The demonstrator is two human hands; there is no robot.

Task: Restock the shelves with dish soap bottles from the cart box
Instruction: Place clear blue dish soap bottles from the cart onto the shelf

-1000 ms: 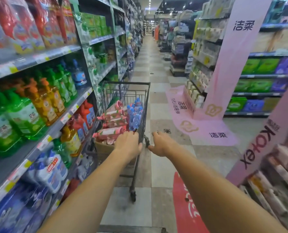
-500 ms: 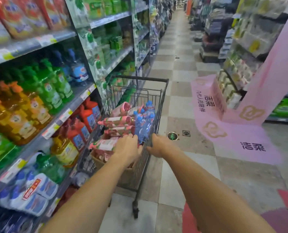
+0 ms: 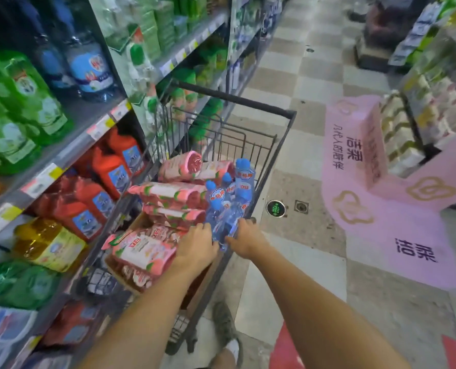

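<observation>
While both arms reach forward over the near end of the cart (image 3: 280, 134), the left hand (image 3: 196, 247) and the right hand (image 3: 245, 237) close in on a bundle of blue bottles (image 3: 232, 198) from either side. The fingers of each hand curl against the bundle's near end, though whether they truly clasp it or only touch it I cannot tell. That bundle sits along the cart's right side, partly upright. Beside it, filling the cart's left and middle, lie pink bottles (image 3: 168, 194) stacked on their sides in a cardboard box (image 3: 139, 222). To the left of the cart stand the shelves (image 3: 69, 153), carrying green bottles (image 3: 22, 110) above and red jugs (image 3: 107, 169) below. A foot in a shoe (image 3: 225, 326) shows just behind the cart.
</observation>
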